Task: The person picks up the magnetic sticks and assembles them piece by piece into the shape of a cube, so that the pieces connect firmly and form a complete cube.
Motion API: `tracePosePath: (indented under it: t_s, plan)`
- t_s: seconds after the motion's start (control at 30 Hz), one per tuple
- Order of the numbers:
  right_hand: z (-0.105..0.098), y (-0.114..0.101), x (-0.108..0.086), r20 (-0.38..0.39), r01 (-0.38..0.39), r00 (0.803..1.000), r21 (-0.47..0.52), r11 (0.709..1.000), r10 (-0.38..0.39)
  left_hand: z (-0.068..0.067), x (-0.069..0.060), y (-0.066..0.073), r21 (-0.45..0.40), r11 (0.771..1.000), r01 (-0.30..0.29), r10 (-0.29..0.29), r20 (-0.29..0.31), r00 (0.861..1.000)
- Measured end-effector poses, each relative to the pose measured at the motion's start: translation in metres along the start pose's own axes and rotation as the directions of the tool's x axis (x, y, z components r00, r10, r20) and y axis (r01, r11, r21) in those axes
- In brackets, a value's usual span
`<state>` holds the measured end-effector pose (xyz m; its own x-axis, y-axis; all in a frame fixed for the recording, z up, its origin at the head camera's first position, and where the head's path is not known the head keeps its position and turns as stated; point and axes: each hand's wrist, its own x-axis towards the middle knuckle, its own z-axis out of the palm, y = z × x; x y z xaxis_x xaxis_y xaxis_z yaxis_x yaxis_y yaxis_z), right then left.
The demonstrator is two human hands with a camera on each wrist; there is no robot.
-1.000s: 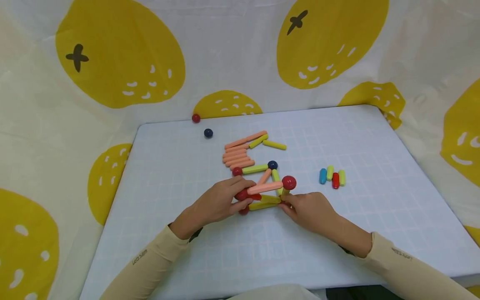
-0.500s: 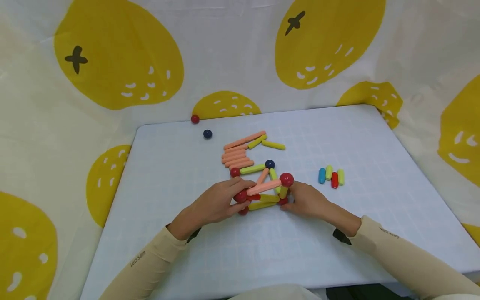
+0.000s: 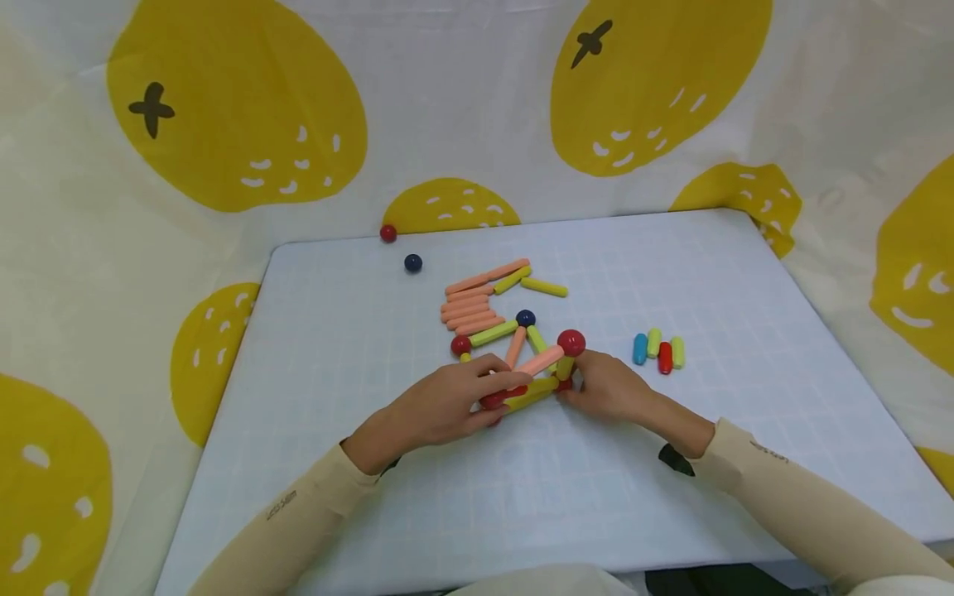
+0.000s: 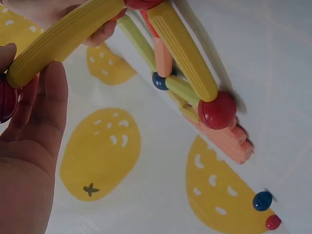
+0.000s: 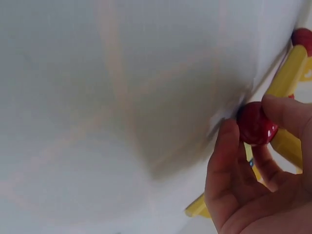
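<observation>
A frame of rods and balls stands between both hands. My left hand [image 3: 447,401] grips its near-left corner, fingers curled round a red ball [image 4: 7,100] at the end of a yellow rod [image 4: 63,41]. My right hand [image 3: 611,387] pinches a red ball [image 5: 257,124] at the near-right corner between thumb and fingers. Above that corner sits another red ball [image 3: 571,343], joined to a peach rod [image 3: 542,361] running toward the left hand. Farther back are a navy ball [image 3: 525,318], a lime rod [image 3: 493,334] and a red ball [image 3: 460,345]. The left fingers partly hide the near-left joints.
Behind the frame lie several loose peach rods [image 3: 466,310] and two yellow-green rods [image 3: 545,287]. Short blue, lime and red pieces [image 3: 666,358] lie to the right. A loose navy ball [image 3: 413,263] and a red ball [image 3: 388,233] are near the table's back edge.
The right hand has shifted from a yellow rod's end to the near-right red ball. The frame has turned slightly, its far side moving left. The left fingers now reach over the peach rod.
</observation>
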<state>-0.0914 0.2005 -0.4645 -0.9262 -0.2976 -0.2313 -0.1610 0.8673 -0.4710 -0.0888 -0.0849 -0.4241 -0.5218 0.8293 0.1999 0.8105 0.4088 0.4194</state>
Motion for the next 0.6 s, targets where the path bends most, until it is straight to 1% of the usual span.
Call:
tracePosePath:
  t_s: [0.07,0.13,0.23,0.37,0.5,0.6]
  plan:
    - [-0.005,0.003,0.004,0.019,-0.011,1.0,-0.003,1.0,0.011,-0.001,0.005,0.002,0.025,1.0,-0.009,0.009,0.015,1.0]
    - [-0.009,0.006,0.008,0.037,-0.021,0.999,-0.007,1.0,0.021,-0.002,0.01,0.002,0.028,1.0,-0.004,0.003,0.032,0.999]
    - [-0.014,0.011,0.014,0.062,-0.034,0.997,-0.005,0.999,0.035,-0.003,0.017,0.002,-0.006,1.0,0.001,0.0,0.059,0.998]
    - [-0.021,0.016,0.02,0.08,-0.039,0.996,-0.014,0.999,0.04,-0.004,0.025,0.003,-0.066,0.998,-0.01,0.015,0.077,0.997]
    - [-0.027,0.02,0.021,0.102,-0.017,0.995,0.007,1.0,0.016,-0.003,0.029,0.004,-0.087,0.996,-0.02,0.027,0.082,0.996]
    - [-0.031,0.022,0.018,0.122,0.008,0.992,0.07,0.998,-0.017,-0.002,0.031,0.003,-0.101,0.995,-0.004,0.013,0.095,0.995]
